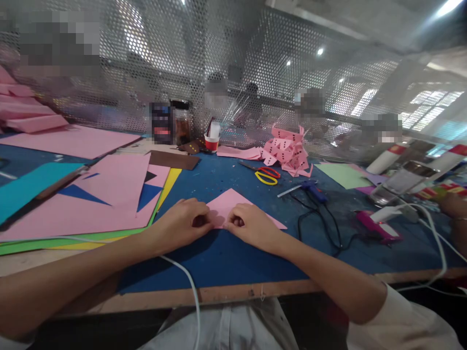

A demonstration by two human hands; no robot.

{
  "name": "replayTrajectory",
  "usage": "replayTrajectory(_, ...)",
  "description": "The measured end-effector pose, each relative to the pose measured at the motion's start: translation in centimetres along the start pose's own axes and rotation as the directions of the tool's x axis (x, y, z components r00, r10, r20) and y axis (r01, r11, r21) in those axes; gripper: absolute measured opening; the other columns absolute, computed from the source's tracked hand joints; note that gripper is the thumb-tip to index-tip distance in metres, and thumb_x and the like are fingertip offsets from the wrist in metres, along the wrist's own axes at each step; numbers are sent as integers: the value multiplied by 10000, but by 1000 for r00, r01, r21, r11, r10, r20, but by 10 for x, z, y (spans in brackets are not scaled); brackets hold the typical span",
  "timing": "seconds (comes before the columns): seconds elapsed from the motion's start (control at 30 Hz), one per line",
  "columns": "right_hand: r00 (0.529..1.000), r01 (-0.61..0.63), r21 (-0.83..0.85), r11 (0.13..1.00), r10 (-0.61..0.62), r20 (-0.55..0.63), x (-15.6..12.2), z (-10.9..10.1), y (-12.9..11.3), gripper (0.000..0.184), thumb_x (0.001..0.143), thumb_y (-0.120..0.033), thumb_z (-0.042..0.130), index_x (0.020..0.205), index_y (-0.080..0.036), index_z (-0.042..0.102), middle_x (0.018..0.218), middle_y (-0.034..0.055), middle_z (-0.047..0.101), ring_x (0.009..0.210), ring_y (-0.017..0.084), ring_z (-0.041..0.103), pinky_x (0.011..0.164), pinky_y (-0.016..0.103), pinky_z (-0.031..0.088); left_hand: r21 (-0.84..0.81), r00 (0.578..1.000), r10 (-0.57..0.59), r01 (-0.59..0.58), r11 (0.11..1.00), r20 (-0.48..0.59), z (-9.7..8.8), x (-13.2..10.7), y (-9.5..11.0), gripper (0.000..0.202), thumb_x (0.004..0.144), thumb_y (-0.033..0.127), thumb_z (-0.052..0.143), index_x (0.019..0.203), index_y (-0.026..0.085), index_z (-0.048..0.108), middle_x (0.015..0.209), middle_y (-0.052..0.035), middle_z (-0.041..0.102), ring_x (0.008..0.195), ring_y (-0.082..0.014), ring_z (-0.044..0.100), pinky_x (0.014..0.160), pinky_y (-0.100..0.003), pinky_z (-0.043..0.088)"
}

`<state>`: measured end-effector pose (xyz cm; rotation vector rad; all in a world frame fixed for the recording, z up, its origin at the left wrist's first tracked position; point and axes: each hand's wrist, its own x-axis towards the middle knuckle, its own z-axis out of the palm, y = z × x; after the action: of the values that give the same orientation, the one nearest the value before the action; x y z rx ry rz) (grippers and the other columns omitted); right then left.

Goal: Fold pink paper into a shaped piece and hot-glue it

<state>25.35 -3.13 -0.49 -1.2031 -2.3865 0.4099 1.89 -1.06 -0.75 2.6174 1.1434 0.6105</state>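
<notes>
1. Paper (230, 200), pink and triangular as far as it shows, lies at the centre of the frame on a blue tabletop (226, 267), its apex toward the top and one corner reaching right past the right hand.
2. The left hand (188, 219), just left of centre, has its fingers curled, with thumb and forefinger pinching the paper's lower edge.
3. The right hand (253, 224), just right of centre, is curled likewise and pinches the same edge; the two sets of fingertips are near each other.
4. Above the right hand lie scissors (259, 169) with one red and one yellow handle loop; to their right is a blue glue gun (318, 192) with a dark cord.
5. A magenta glue gun (379, 228) sits at the right, near a co-worker's hand (454, 206) at the frame's edge.
6. At upper centre stand a red-and-white cup (211, 143) and, to its right, a heap of dotted pink cutouts (286, 149).
7. Large pink sheets (105, 214) and a teal sheet (40, 180) cover the left.
</notes>
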Motion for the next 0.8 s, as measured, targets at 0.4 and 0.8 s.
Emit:
replayTrajectory(0.4,1000,-11,2,1000,11,-19,1,3,1,141,882,-242,674,769,-175,625,762,-9,630,721,119,516,663,260,347,14,1000,-23,23,1000,2,2,3,3,166,865,288,637,726,205,599,697,8,614,702,-173,549,657,-286,342)
replayTrajectory(0.8,999,-44,-18,999,44,-10,1,-1,-2,184,892,-298,686,768,-172,635,771,3,645,717,124,530,662,262,356,64,999,-45,45,997,7,4,5,7,199,850,294,623,680,207,568,669,3,620,690,-181,545,665,-302,330)
